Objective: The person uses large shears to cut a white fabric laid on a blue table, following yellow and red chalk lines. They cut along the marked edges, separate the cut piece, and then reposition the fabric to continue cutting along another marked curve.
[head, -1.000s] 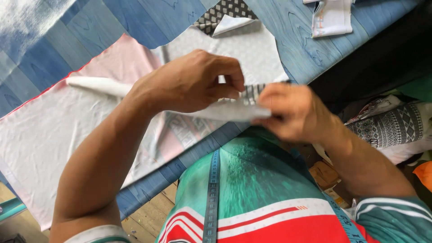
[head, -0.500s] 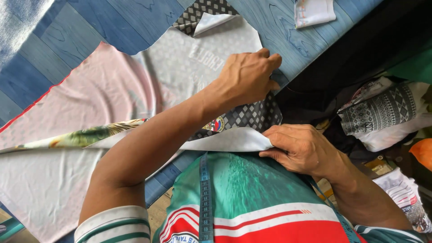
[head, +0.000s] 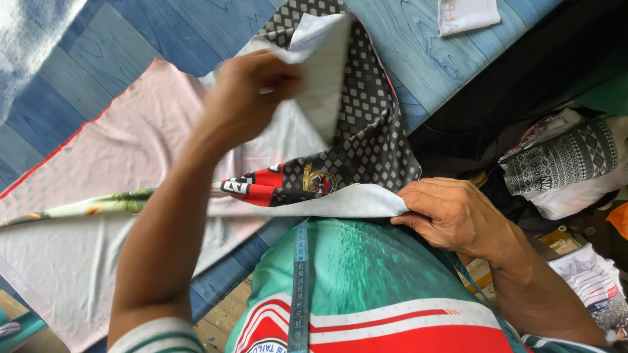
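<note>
The left hand (head: 245, 91) is pinching and lifting the white underside of the checked fabric piece (head: 366, 131), while the right hand (head: 451, 212) is gripping its hem at the blue table's (head: 418, 59) near edge. Keeping that hem pinned should help it unfold flat.

Two hands (head: 248, 91), one measuring tape (head: 300, 281), one table (head: 418, 52).

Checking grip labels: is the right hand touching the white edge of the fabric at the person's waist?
Touching. The head view shows the right hand with its fingers closed on the white fabric edge, no gap between them.
</note>
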